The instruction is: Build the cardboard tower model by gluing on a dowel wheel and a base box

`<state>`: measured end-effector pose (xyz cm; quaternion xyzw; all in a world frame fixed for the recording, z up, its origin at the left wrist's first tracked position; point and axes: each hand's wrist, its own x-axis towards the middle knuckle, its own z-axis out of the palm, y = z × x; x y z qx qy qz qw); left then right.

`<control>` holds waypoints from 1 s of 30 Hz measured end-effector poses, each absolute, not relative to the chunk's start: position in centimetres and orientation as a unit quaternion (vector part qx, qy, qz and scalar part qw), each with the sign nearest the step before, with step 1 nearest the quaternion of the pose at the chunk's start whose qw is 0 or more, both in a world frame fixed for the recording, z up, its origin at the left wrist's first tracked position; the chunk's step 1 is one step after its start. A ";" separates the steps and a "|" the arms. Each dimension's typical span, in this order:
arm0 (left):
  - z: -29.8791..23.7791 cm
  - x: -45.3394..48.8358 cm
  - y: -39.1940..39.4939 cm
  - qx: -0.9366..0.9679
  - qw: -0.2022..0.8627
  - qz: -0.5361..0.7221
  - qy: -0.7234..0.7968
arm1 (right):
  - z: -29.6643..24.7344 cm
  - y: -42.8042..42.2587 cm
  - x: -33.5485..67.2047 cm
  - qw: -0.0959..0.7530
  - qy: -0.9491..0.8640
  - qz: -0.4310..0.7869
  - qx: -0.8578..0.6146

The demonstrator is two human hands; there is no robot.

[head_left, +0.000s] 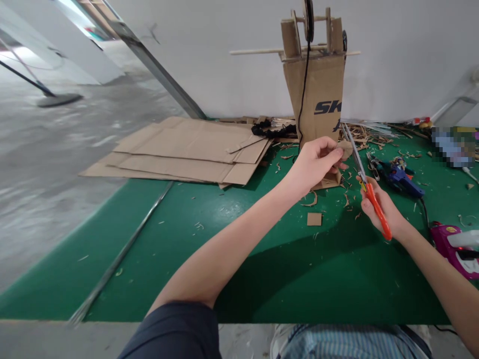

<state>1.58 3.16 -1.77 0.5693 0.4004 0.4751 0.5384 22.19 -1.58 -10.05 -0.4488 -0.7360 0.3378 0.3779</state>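
The left hand (314,162) and right hand (381,207) are near each other but apart, above the green worktop (262,294). The left fingertips (336,152) pinch a cardboard scrap (345,148). The right hand clasps orange-handled scissors (368,197), their blades pointing up just beside the scrap. Beyond the hands stands a cardboard tower (314,94) with wooden dowels across its top. A cardboard square (314,219) lies just below the hands, flat cardboard sheets (175,152) lie to their left, and a blue glue gun (400,179) lies to their right, near scattered wood shavings (361,134).
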 end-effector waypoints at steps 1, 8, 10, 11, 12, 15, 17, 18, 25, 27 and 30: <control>-1.8 1.5 3.2 0.571 0.540 0.474 0.397 | -10.0 -1.6 22.2 0.377 -0.735 0.345 -0.446; -2.0 1.7 3.1 0.533 0.588 0.476 0.378 | -9.4 -1.8 21.9 0.378 -0.704 0.438 -0.412; -2.0 1.7 3.1 0.527 0.595 0.478 0.373 | -9.4 -1.9 21.8 0.384 -0.688 0.468 -0.400; -2.0 1.7 3.2 0.527 0.596 0.478 0.372 | -9.4 -1.9 21.7 0.387 -0.680 0.480 -0.397; -2.1 1.7 3.2 0.528 0.595 0.478 0.372 | -9.5 -1.9 21.7 0.390 -0.674 0.487 -0.394; -2.1 1.7 3.2 0.534 0.591 0.475 0.374 | -9.7 -1.9 21.7 0.394 -0.674 0.487 -0.392; -2.0 1.6 3.2 0.539 0.586 0.473 0.377 | -9.9 -1.9 21.7 0.392 -0.685 0.474 -0.391; -1.9 1.6 3.2 0.541 0.582 0.472 0.380 | -10.0 -1.9 21.7 0.389 -0.690 0.466 -0.393; -1.4 1.8 2.7 0.559 0.553 0.474 0.396 | -10.3 -2.0 21.8 0.370 -0.722 0.381 -0.444; -1.4 1.9 2.6 0.554 0.549 0.484 0.397 | -10.2 -2.1 21.7 0.365 -0.728 0.373 -0.445; -1.7 2.2 2.5 0.531 0.570 0.490 0.390 | -9.9 -2.1 21.7 0.366 -0.738 0.370 -0.431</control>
